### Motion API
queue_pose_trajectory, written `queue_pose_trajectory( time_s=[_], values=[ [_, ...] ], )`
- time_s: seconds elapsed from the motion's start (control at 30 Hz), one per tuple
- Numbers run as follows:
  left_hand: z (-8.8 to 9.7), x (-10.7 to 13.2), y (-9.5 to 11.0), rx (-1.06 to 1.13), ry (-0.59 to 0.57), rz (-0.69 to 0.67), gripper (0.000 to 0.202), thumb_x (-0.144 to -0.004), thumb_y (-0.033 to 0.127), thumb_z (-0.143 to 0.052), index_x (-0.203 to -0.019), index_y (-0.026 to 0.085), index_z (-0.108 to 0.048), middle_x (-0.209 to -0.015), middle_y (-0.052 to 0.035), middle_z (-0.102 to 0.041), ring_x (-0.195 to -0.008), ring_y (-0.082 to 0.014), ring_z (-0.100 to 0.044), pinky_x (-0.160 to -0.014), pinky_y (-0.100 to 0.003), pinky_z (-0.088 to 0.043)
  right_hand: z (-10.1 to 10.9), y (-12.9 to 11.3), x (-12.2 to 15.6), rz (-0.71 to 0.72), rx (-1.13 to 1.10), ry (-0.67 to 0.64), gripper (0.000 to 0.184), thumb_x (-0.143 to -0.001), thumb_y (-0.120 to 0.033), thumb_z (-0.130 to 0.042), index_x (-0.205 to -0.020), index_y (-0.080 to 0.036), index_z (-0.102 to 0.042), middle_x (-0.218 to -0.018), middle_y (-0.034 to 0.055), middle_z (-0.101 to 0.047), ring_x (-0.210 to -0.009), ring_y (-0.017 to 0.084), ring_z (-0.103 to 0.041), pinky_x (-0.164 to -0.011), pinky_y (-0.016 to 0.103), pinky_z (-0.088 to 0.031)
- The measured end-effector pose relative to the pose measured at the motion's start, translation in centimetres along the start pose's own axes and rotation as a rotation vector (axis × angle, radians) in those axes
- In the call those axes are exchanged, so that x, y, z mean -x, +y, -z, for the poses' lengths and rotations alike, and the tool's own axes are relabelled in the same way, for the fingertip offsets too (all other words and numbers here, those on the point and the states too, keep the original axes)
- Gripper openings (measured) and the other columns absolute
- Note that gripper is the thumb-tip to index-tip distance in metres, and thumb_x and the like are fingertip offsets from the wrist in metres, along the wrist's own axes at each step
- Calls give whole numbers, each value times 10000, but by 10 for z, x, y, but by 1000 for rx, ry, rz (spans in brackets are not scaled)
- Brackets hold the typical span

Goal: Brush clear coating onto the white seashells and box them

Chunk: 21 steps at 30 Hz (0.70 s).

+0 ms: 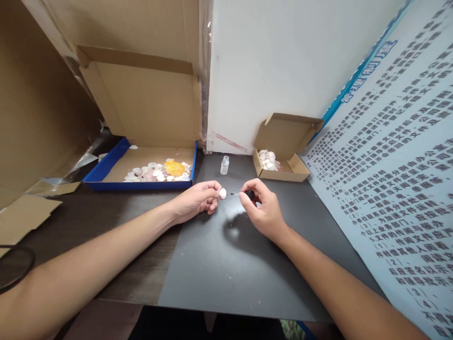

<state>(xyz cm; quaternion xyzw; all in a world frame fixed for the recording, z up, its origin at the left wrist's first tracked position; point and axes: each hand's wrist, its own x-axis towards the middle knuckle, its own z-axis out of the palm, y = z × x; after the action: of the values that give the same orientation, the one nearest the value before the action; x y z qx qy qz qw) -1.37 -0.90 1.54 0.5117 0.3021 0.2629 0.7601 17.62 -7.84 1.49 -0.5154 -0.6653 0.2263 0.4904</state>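
Between the thumb and fingers of my left hand (pixel 200 199) is a small white seashell (pixel 222 193), held above the dark mat. My right hand (pixel 264 208) grips the black cap of a small brush (pixel 250 194), whose thin tip points left at the shell with a short gap between them. Just beyond both hands, a small clear glass bottle (pixel 224 165) stands upright with its neck uncapped. Part of the cap is hidden by my right fingers.
A blue-edged cardboard box (pixel 141 185) at the left holds shells and an orange piece (pixel 174 168). A smaller open carton (pixel 286 175) with shells (pixel 268 159) stands at the right. Walls rise behind, and a printed board (pixel 399 189) borders the right side.
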Motion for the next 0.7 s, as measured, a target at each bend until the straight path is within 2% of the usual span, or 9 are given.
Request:
queue_pose_trajectory(
  time_s=[0.1, 0.27, 0.47, 0.7],
  values=[
    [0, 0, 0, 3, 3, 1, 115, -780, 223, -654, -815, 159, -564, -648, 31, -533, -524, -66, -452, -511, -219, -358, 0, -1, 0, 35, -31, -24, 83, -877, -299, -539, -859, -220, -520, -546, -78, -401, -470, 94, -381, -487, 235, -336],
    [1, 0, 0, -8, -7, -2, 120, -786, 240, -658, -815, 160, -574, -620, 36, -512, -525, -69, -450, -515, -218, -356, -1, -1, 1, -4, -6, -19, 87, -851, -291, -566, -843, -224, -511, -557, -72, -408, -479, 96, -380, -475, 237, -321],
    [0, 0, 0, 5, -7, -4, 135, -780, 251, -667, -815, 159, -573, -586, 38, -503, -524, -72, -443, -516, -216, -350, -1, -1, 0, 28, -37, -62, 71, -860, -273, -562, -873, -222, -514, -559, -74, -419, -487, 96, -388, -489, 234, -334],
    [0, 0, 0, 39, -11, -3, 119, -779, 219, -655, -792, 158, -555, -562, 51, -462, -494, -57, -389, -494, -206, -290, 0, -1, 2, 46, -38, -58, 73, -874, -281, -552, -862, -219, -517, -555, -79, -406, -473, 89, -370, -487, 232, -331]
  ],
)
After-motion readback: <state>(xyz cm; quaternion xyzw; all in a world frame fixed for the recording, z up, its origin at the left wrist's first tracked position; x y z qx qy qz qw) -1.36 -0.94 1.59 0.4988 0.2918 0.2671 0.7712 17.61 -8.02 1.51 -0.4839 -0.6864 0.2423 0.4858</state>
